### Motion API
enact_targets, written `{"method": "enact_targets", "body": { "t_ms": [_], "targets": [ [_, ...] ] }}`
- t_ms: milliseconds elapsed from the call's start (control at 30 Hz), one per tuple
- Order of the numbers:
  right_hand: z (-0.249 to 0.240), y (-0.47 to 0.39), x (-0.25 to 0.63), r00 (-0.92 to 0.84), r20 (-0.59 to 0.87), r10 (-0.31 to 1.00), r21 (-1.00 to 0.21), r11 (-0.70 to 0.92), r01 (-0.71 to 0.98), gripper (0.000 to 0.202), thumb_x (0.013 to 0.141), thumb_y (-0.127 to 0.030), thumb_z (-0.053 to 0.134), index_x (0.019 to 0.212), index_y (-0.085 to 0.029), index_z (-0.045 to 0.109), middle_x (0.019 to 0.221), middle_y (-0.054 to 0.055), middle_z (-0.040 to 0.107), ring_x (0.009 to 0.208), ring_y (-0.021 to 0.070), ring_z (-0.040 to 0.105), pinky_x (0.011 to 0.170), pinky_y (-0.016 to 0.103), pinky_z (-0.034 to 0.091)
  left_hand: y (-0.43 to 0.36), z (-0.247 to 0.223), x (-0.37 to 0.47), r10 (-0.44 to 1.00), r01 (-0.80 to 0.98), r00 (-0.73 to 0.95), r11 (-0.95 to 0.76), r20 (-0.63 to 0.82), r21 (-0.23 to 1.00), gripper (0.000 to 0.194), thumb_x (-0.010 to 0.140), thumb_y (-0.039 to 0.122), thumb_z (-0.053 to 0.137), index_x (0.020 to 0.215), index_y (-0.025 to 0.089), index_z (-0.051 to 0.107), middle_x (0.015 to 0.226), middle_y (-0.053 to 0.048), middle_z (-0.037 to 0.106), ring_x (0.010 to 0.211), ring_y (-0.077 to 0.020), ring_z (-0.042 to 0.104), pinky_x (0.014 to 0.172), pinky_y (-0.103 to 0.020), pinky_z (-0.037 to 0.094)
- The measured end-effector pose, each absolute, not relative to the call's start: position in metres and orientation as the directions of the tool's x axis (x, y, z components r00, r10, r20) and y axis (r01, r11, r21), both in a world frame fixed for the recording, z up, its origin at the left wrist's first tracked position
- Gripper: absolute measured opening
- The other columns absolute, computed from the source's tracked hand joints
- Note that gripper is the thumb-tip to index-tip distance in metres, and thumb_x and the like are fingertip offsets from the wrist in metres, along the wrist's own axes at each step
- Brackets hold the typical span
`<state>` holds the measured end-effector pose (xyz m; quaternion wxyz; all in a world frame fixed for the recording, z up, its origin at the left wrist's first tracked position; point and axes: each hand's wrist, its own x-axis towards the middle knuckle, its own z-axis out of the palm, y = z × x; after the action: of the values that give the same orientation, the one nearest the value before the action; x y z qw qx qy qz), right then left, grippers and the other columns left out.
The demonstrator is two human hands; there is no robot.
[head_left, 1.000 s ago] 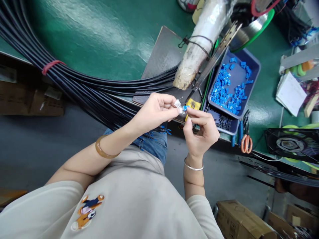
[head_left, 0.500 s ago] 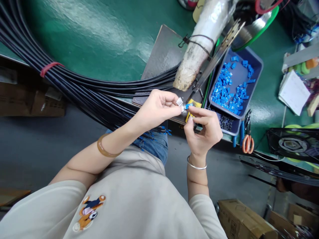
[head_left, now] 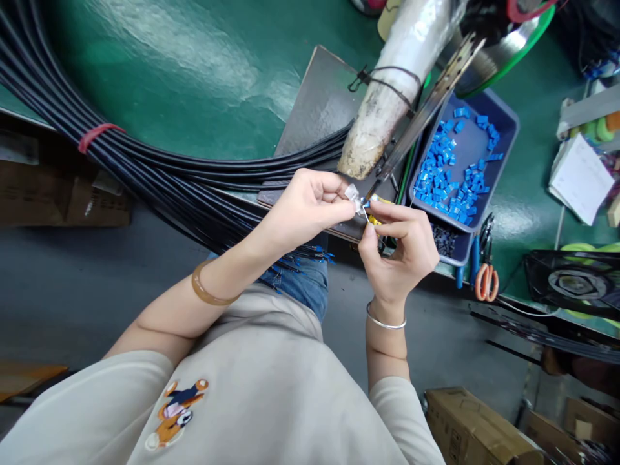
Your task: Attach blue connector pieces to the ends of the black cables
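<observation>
My left hand [head_left: 312, 205] is closed, thumb and fingers pinching a clear plastic connector [head_left: 352, 193]. At its right side a small blue connector [head_left: 367, 205] shows, partly hidden by my fingertips. My right hand [head_left: 402, 242] is closed, its thumb and fingertips pinching a thin white wire [head_left: 367, 216] that runs up to the blue connector. The right index fingertip lies against or very near the blue piece. Above both hands, a fixed soldering iron [head_left: 411, 139] points down, its tip at the blue connector. Whether they touch is unclear.
A thick bundle of black cables [head_left: 159, 152] crosses the left of the green bench [head_left: 194, 58]. A pipe wrapped in plastic [head_left: 382, 110] hangs overhead. Right of my hands stand a bin of blue connectors [head_left: 506, 123], a bin of black parts [head_left: 460, 255] and orange-handled scissors [head_left: 487, 282].
The blue connector has come up to the iron's tip and now shows less. The white wire is now plainly visible between my right fingertips and the connector. The view has shifted slightly.
</observation>
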<state>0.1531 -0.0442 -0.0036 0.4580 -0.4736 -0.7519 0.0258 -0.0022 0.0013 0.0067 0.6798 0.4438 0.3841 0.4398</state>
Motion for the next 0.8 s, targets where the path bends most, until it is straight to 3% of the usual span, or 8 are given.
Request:
{"method": "enact_targets", "body": {
  "t_ms": [667, 800],
  "targets": [
    [0.0002, -0.0432, 0.1532, -0.146, 0.665, 0.732, -0.435, 0.539, 0.721, 0.016, 0.08, -0.008, 0.065, 0.08, -0.021, 0.056, 0.093, 0.001, 0.07, 0.086, 0.0152, 0.068, 0.075, 0.034, 0.06, 0.0021, 0.0111, -0.0036, 0.91, -0.272, 0.392, 0.253, -0.134, 0.928, 0.015, 0.067, 0.008, 0.065, 0.058, 0.013, 0.055, 0.047, 0.008, 0.036, 0.044, -0.0015, 0.031, 0.042, -0.017, 0.025],
    [0.0017, -0.0436, 0.1527, -0.131, 0.657, 0.743, -0.448, 0.524, 0.724, 0.015, 0.081, -0.009, 0.065, 0.081, -0.022, 0.057, 0.094, 0.0, 0.07, 0.087, 0.0154, 0.067, 0.076, 0.034, 0.06, 0.0019, 0.0092, -0.0044, 0.915, -0.256, 0.382, 0.237, -0.127, 0.937, 0.011, 0.067, 0.009, 0.066, 0.062, 0.013, 0.057, 0.05, 0.006, 0.041, 0.045, -0.0018, 0.034, 0.043, -0.017, 0.026]
  ]
}}
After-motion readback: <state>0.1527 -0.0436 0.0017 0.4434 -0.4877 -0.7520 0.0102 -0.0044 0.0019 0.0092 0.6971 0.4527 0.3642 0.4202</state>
